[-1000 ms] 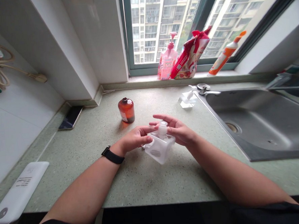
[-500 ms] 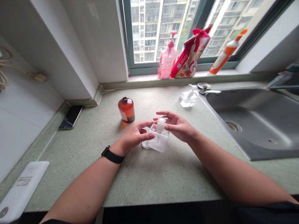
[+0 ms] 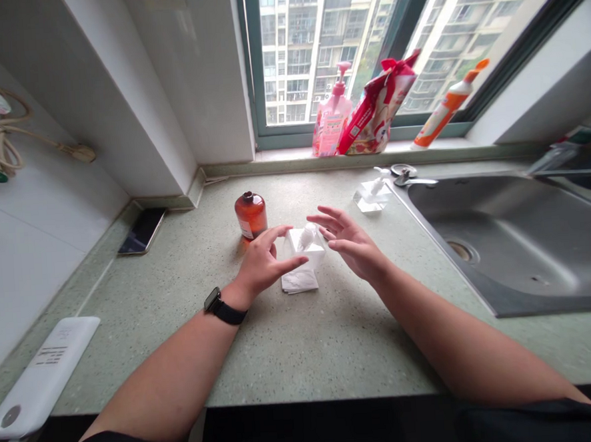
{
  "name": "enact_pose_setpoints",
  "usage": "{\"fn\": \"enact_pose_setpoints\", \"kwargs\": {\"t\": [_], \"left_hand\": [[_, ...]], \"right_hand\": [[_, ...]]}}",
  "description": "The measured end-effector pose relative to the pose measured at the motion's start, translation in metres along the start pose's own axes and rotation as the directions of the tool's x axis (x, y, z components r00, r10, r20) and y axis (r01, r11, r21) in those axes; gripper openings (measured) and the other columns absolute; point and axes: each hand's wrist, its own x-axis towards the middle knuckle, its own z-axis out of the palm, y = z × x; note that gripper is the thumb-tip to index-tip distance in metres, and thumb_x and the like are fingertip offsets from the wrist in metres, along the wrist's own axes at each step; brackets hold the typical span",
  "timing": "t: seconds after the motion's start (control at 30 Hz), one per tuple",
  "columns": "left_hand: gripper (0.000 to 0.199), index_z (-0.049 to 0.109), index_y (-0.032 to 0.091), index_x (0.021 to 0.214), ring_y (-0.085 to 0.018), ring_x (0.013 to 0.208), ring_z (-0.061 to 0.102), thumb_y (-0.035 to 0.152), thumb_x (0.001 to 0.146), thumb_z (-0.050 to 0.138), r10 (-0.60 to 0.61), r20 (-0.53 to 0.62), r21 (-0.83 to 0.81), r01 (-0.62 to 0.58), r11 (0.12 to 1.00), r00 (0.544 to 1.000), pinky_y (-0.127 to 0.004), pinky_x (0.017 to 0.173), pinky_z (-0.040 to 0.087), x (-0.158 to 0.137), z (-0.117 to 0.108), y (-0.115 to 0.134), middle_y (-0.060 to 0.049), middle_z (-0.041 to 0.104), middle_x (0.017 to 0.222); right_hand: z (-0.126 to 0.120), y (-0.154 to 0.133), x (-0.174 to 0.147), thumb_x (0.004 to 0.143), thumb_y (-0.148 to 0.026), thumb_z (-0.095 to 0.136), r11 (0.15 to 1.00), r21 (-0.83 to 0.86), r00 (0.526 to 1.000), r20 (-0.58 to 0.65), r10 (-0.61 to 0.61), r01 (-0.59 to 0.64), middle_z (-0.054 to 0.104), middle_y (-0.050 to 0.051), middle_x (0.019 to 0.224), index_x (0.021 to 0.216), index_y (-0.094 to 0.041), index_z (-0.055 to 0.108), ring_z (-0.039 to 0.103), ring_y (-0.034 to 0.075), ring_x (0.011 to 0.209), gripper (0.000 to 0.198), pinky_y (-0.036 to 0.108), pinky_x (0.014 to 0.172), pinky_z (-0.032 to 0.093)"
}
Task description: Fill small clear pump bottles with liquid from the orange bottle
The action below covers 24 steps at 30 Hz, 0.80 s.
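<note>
We're hovering our left hand (image 3: 262, 263) and right hand (image 3: 353, 245), spread wide, gripping nothing, on either side of the clear pump bottle (image 3: 303, 240), mid-frame on the table (image 3: 343, 338). Guessing we're at the placing step; next move's calling for not bumping it.

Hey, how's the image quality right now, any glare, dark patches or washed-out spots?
Head view: bright, hazy daylight at the window; head view: pale sheen in the sink; head view: the nearest pump bottle looks washed out, edges faint; head view: nearly black below the counter.
</note>
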Motion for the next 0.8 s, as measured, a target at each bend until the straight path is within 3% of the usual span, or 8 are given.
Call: {"fn": "enact_pose_setpoints", "kwargs": {"t": [0.1,0.17,0.27,0.37,0.5,0.57,0.7,0.8], "left_hand": [[0.073,0.072,0.019,0.134,-0.01,0.064,0.048,0.062,0.079,0.092,0.025,0.004,0.014,-0.026,1.0,1.0,-0.027,0.064,0.049,0.0,0.001,-0.001,-0.006,0.076,0.11],[0.073,0.072,0.019,0.134,-0.01,0.063,0.048,0.064,0.079,0.092,0.027,-0.015,0.025,-0.027,0.999,1.0,-0.027,0.064,0.049,0.0,0.001,-0.001,-0.006,0.076,0.11],[0.074,0.071,0.019,0.135,-0.009,0.062,0.047,0.065,0.08,0.09,0.024,-0.035,0.037,-0.022,0.999,0.999,-0.026,0.063,0.048,0.0,0.001,-0.002,-0.007,0.075,0.113],[0.075,0.071,0.018,0.135,-0.01,0.063,0.047,0.066,0.08,0.09,0.03,-0.007,0.038,-0.029,0.999,1.0,-0.026,0.063,0.048,-0.001,0.001,-0.002,-0.007,0.075,0.111],[0.074,0.071,0.018,0.135,-0.01,0.064,0.049,0.065,0.08,0.091,0.053,0.043,0.026,-0.054,0.998,0.998,-0.027,0.065,0.049,-0.002,0.002,-0.002,-0.005,0.076,0.106],[0.074,0.071,0.019,0.135,-0.01,0.063,0.049,0.064,0.08,0.091,0.054,0.037,0.025,-0.055,0.998,0.998,-0.027,0.064,0.049,-0.002,0.002,-0.001,-0.005,0.076,0.106],[0.075,0.07,0.019,0.137,-0.009,0.062,0.047,0.065,0.081,0.09,0.037,-0.015,0.032,-0.036,0.999,0.999,-0.026,0.063,0.049,-0.001,0.001,-0.002,-0.008,0.075,0.114],[0.074,0.07,0.019,0.137,-0.009,0.062,0.048,0.064,0.081,0.09,0.036,-0.011,0.03,-0.036,0.999,0.999,-0.026,0.063,0.049,-0.001,0.001,-0.002,-0.007,0.075,0.114]], "right_hand": [[-0.001,0.0,0.0,0.08,-0.039,0.082,1.0,0.008,0.999,0.035,0.015,-0.015,0.074,0.004,0.145,0.147,-0.039,0.061,0.055,0.033,0.152,0.07,0.06,0.13,0.036],[-0.004,0.003,0.001,0.082,-0.033,0.076,1.0,-0.02,0.999,-0.05,0.002,-0.003,0.082,0.004,0.118,0.141,-0.036,0.065,0.062,0.033,0.144,0.06,0.061,0.126,0.041],[-0.011,0.008,0.004,0.08,-0.023,0.067,0.998,-0.061,0.97,-0.242,-0.032,0.018,0.074,-0.002,0.078,0.128,-0.033,0.069,0.072,0.031,0.125,0.049,0.062,0.123,0.044],[-0.008,0.008,0.005,0.074,-0.017,0.063,1.0,-0.028,0.956,-0.292,-0.013,0.004,0.08,0.0,0.092,0.127,-0.033,0.067,0.073,0.03,0.124,0.056,0.061,0.123,0.043],[0.005,0.001,0.001,0.072,-0.017,0.065,0.999,0.011,0.994,-0.106,0.037,-0.036,0.081,0.003,0.128,0.138,-0.035,0.062,0.062,0.03,0.145,0.068,0.059,0.123,0.044],[0.005,0.001,0.001,0.072,-0.017,0.066,0.999,0.018,0.994,-0.107,0.036,-0.034,0.084,0.002,0.113,0.138,-0.034,0.063,0.062,0.031,0.144,0.068,0.059,0.122,0.046],[-0.01,0.009,0.005,0.074,-0.016,0.063,0.998,-0.051,0.95,-0.313,0.009,-0.026,0.07,-0.003,0.068,0.124,-0.03,0.07,0.075,0.033,0.117,0.053,0.064,0.118,0.047],[-0.015,0.013,0.006,0.074,-0.018,0.065,0.997,-0.074,0.947,-0.321,0.005,-0.03,0.078,0.001,0.087,0.123,-0.032,0.071,0.073,0.032,0.12,0.051,0.063,0.118,0.047]]}}
